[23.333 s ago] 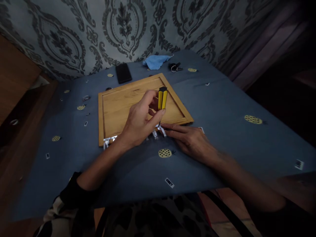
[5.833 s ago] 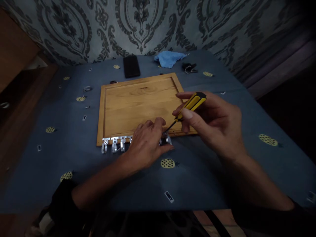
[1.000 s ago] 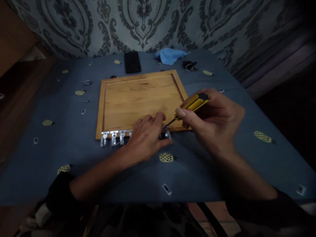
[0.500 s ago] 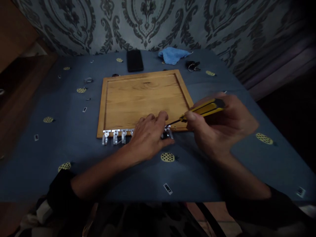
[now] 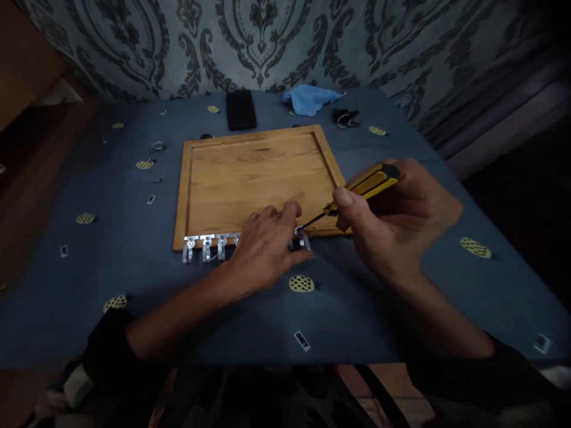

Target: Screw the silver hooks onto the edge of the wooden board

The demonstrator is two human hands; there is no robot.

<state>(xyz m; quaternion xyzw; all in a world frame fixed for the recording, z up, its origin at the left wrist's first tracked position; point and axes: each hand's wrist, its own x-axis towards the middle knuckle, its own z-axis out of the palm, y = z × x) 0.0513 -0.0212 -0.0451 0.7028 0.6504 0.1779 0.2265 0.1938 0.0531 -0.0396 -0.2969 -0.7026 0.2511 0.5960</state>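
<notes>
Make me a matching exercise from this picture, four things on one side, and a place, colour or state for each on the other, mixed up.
Things
1. screwdriver
2. cloth
3. wooden panel
4. phone

Descriptions
A. light blue and crumpled
B. partly covered by the left hand
C. plain black, lying flat
D. held in the right hand

Pairs: 1-D, 2-A, 3-B, 4-C

Your screwdriver [image 5: 373,182] is yellow and black; your board [image 5: 254,178], honey-brown with darker grain; its hooks [image 5: 222,248], silver. Your blue-grey tablecloth [image 5: 214,336] bears yellow pineapples [image 5: 301,283], the cloth [image 5: 310,100] is light blue, the wall [image 5: 307,35] grey with dark scrolls.
</notes>
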